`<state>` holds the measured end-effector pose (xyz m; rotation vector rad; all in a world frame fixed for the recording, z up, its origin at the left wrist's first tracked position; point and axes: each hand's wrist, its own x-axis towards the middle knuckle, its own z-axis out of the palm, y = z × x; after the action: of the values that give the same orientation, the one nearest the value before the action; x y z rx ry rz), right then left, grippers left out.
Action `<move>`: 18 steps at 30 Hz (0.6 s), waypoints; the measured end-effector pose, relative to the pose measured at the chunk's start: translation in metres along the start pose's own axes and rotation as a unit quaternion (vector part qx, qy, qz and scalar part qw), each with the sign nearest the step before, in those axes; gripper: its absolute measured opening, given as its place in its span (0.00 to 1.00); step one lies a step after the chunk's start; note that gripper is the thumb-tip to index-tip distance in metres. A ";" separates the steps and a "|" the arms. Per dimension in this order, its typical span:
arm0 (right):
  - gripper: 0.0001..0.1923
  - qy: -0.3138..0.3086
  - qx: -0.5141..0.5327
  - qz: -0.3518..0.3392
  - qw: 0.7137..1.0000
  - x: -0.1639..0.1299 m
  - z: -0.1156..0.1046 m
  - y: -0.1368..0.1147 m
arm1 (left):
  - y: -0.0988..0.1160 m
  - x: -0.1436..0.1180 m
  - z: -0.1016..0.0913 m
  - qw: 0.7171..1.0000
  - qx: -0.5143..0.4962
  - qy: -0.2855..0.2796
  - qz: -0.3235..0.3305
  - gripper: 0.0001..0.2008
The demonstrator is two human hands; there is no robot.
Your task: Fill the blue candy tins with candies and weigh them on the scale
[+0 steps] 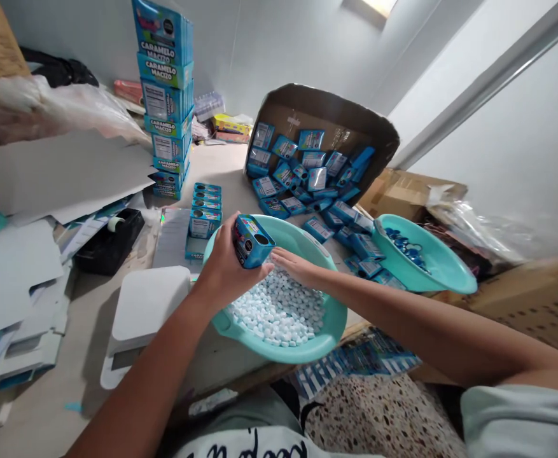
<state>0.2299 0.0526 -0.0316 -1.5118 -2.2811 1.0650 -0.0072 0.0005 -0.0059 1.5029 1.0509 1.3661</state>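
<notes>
My left hand is wrapped round a small blue candy box, held tilted over a turquoise basin. A dark round opening shows on the box's end. Small white candies fill much of the basin's bottom. Just right of the box, my right hand reaches into the basin with its fingers stretched out, close to the candies. Its fingertips lie next to the box, and whether they touch it I cannot tell.
A cardboard box lies on its side, spilling blue candy boxes. Left stand a tall stack of display boxes, a white scale, a black tape dispenser and flat cardboard. Another turquoise basin holds blue pieces.
</notes>
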 end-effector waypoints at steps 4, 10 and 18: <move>0.28 -0.009 0.074 0.033 0.997 -0.014 0.007 -0.016 | -0.001 0.001 0.002 1.000 0.001 -0.019 0.005 0.52; 0.36 -0.024 0.225 0.169 0.959 -0.024 0.033 -0.042 | 0.002 -0.001 0.001 0.998 0.026 -0.049 -0.010 0.50; 0.28 0.137 0.535 0.100 0.828 0.022 0.075 -0.074 | -0.002 -0.001 0.001 0.998 0.034 -0.045 -0.022 0.52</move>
<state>0.1274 0.0215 -0.0410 -1.2377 -0.9521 1.6292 -0.0060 -0.0003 -0.0079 1.5664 1.0758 1.2312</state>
